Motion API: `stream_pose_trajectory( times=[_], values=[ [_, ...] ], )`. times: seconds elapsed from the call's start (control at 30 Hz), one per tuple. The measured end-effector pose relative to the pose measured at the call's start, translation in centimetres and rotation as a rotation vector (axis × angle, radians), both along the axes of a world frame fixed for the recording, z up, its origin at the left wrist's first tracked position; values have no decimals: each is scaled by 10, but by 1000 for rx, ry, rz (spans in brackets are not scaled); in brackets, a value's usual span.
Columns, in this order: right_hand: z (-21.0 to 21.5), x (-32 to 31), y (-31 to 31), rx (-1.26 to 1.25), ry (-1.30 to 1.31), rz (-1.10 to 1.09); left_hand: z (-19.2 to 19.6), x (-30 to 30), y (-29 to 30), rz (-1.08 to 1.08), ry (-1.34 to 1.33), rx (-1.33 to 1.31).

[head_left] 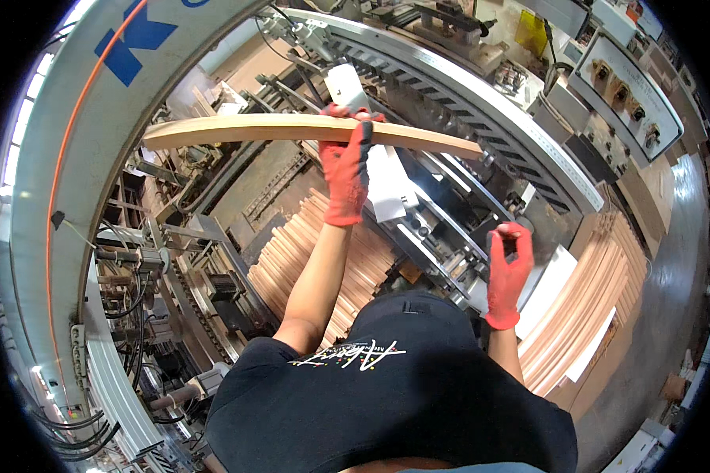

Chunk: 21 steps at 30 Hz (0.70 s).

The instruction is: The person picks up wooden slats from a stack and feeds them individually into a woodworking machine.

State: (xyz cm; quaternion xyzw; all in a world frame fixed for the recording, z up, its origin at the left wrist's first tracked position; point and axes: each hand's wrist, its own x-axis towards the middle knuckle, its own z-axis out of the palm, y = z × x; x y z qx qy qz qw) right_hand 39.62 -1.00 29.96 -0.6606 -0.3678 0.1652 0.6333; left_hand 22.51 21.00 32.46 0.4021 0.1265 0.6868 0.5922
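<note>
A long, pale wooden strip (252, 128) lies crosswise in front of me, raised over the machinery. My left hand (344, 173), in a red glove with dark finger pads, is closed around it right of its middle; some fingertips show past its far edge. My right hand (510, 272), also red-gloved, is lower and to the right, apart from the strip. Its fingers curl round toward the thumb in a pinch, with a gap inside the curl and nothing visible in it. Beneath my left forearm, a stack of wooden strips (292, 256) lies partly hidden.
More strips (588, 303) are stacked at my right, with white sheets beside them. Metal rails (442, 272) and a long machine beam (465, 94) run diagonally ahead. A large grey machine arch (71, 158) with an orange cable stands left. A knobbed control panel (627, 94) sits far right.
</note>
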Motion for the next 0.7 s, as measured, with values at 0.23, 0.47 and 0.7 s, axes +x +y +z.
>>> stream_pose_trajectory(
  times=[0.23, 0.47, 0.7],
  values=[
    [21, -17, 16, 65, 609, 540, -59, 36, 58, 450, 645, 872],
    [39, 8, 4, -233, 1033, 801, -60, 39, 52, 551, 1105, 1233],
    [-4, -9, -3, -297, 234, 589, -92, 34, 56, 860, 1073, 1131]
  ],
)
